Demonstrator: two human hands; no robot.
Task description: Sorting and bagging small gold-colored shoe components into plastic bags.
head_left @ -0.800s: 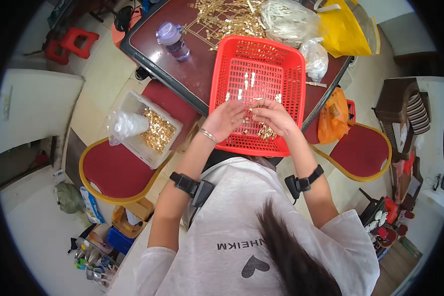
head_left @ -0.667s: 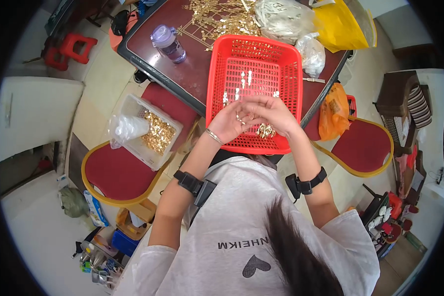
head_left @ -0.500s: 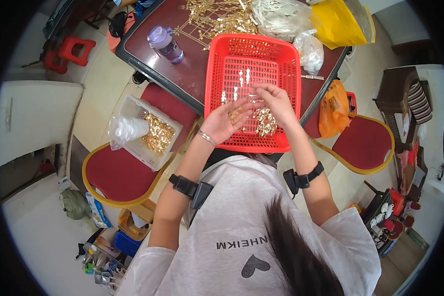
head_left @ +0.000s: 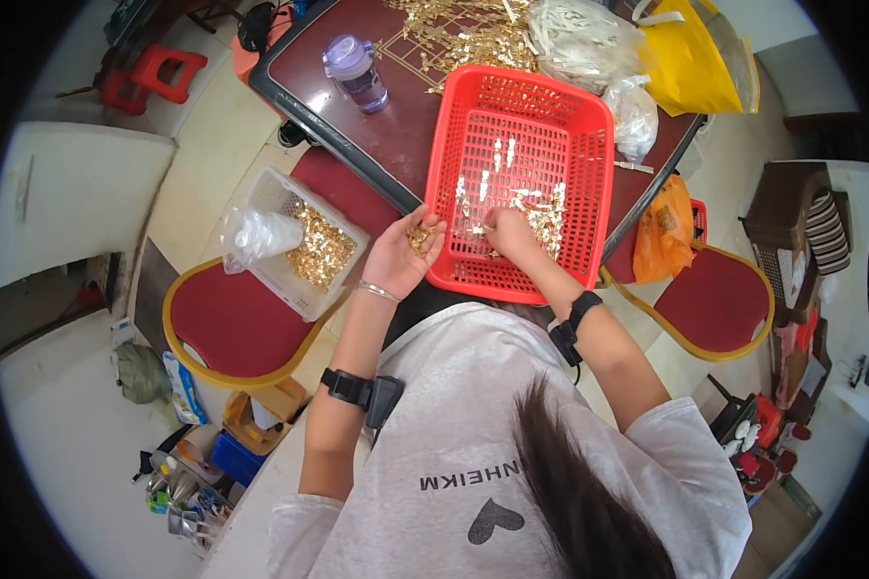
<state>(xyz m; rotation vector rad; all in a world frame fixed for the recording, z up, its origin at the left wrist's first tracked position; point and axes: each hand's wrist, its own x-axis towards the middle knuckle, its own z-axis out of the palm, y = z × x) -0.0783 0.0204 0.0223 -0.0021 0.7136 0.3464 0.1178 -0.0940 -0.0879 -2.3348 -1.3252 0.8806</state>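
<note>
The red plastic basket rests at the table's near edge, its slotted bottom holding small shiny gold-coloured metal pieces in a heap at the right and several short strips further in. My left hand is palm up at the basket's left rim, its curled fingers cupping a few gold-coloured pieces. Inside the basket, my right hand reaches down with its fingers pinched together at the gold-coloured pieces left of the heap. Its fingertips are partly hidden, so what lies between them is hard to make out.
A pale crate with more gold-coloured pieces and a roll of clear plastic bags stands on the chair at the left. On the table are a purple bottle, a gold-coloured pile, clear bags and a yellow bag.
My hands have moved apart. The left has drawn back to the basket's left rim with pieces in it; the right has gone from above the basket down to its bottom. The whole view has shifted slightly.
</note>
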